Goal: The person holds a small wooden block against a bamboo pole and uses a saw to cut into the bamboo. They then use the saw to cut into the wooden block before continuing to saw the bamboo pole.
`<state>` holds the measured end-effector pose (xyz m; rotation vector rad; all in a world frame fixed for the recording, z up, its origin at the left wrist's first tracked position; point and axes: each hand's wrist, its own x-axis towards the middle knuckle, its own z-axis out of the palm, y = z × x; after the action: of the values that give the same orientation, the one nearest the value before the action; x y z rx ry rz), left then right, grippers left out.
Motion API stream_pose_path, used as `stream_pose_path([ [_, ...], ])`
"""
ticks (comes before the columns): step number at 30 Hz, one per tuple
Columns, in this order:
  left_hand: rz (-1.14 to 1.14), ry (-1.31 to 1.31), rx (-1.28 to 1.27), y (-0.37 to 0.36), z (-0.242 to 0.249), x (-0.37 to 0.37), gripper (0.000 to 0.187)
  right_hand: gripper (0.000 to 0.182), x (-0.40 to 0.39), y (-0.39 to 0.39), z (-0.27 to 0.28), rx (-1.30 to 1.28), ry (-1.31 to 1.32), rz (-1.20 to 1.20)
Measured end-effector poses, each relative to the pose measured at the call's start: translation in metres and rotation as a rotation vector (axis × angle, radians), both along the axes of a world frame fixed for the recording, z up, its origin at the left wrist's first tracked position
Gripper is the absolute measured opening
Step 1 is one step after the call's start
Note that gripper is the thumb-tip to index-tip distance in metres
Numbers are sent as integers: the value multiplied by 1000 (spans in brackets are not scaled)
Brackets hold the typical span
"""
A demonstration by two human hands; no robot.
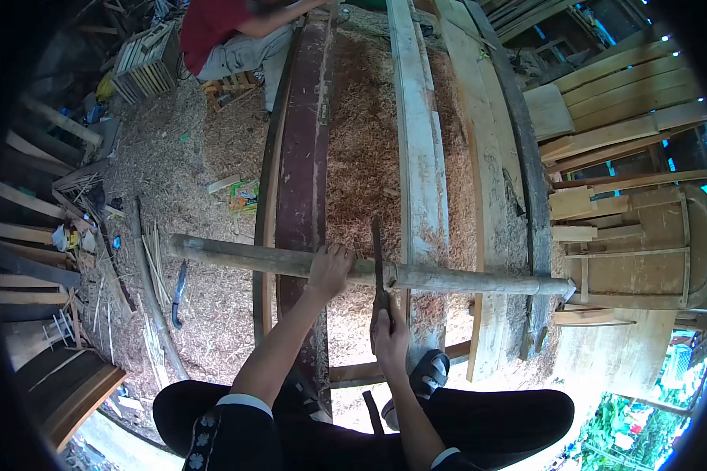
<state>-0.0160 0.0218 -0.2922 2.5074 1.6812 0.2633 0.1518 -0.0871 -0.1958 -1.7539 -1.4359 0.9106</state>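
A long bamboo pole (463, 280) lies crosswise over several boards in front of my knees. My left hand (330, 271) is closed over the pole near its middle, pressing from above. In my right hand (390, 341) is the handle of a hand tool with a long, narrow, dark blade (378, 251). The blade points away from me and crosses the pole just right of my left hand. Next to the blade, a notch or node mark (392, 276) shows on the bamboo. Whether the blade has teeth, I cannot tell.
Under the pole run a maroon board (302, 165), a pale painted board (420, 157) and a wide plank (491, 188). A knife (179, 294) lies on the shavings at left. Another person (232, 39) sits at the far end. A wooden crate (145, 63) stands at far left.
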Motion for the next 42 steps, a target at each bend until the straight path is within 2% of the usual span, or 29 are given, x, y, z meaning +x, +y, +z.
stream_pose_path([
  [1,-1,0,-3,5,-5,-2,64,48,3,3,-5,-3,0,-1],
  [3,-91,-29,-129,16,10,-8,69,49,-4,16,19,-266,120,-52],
  [5,-84,-4,-182,15,8,-6,63,48,-6,9,22,-257,93,-39],
  [7,-59,18,-228,23,14,-7,57,45,-6,-2,20,-254,239,-108],
  [9,-83,79,-484,41,31,-8,58,44,-3,11,12,-254,169,-100],
  [11,-46,60,-456,44,27,-6,55,43,-6,38,11,-286,108,-91],
  [12,-11,43,-450,38,29,-4,53,42,-15,49,36,-318,-51,-30],
  [13,-13,43,-454,34,31,-3,53,42,-13,43,33,-322,-51,-32],
  [15,-33,28,-548,37,37,-5,54,42,-6,37,9,-154,32,-33],
  [17,24,4,-505,22,21,-2,54,42,7,42,10,-299,147,-83],
  [19,67,-21,-478,4,-1,4,55,42,10,47,16,-342,103,-28],
  [21,95,-57,-138,-3,-18,5,63,43,4,50,17,-323,56,-17],
  [22,92,-60,-145,3,-7,6,63,43,3,49,19,-297,4,-13],
  [24,30,34,-486,14,13,1,72,43,5,18,38,-265,38,-31],
  [26,22,33,-429,16,12,-3,68,44,6,-12,37,-123,43,-18],
  [27,23,24,-373,9,13,0,64,44,7,-10,44,-135,36,-6],
  [29,32,15,-382,7,6,2,71,44,-5,17,59,-320,118,-75],
  [30,53,2,-396,5,3,3,77,45,-4,27,26,-243,115,-70],
  [31,53,4,-394,10,9,3,77,45,-5,31,27,-241,116,-70],
  [33,-16,99,-583,26,26,0,76,43,-6,34,34,-278,116,-39],
  [34,-8,96,-579,16,13,4,76,42,2,25,37,-435,106,-48],
  [35,45,41,-288,0,-9,9,65,42,5,16,34,-430,106,-31],
  [36,86,-3,-2,-8,-4,8,55,42,1,7,36,-358,133,-66],
  [37,75,7,-6,-6,-3,4,55,42,-5,-1,35,-287,163,-116],
  [39,63,24,-261,4,0,5,39,42,-9,0,29,-279,197,-129],
  [41,48,6,-287,14,11,2,35,42,-16,18,20,-322,158,-180],
  [42,30,-6,-337,8,14,1,32,42,-16,29,39,-407,141,-158],
])
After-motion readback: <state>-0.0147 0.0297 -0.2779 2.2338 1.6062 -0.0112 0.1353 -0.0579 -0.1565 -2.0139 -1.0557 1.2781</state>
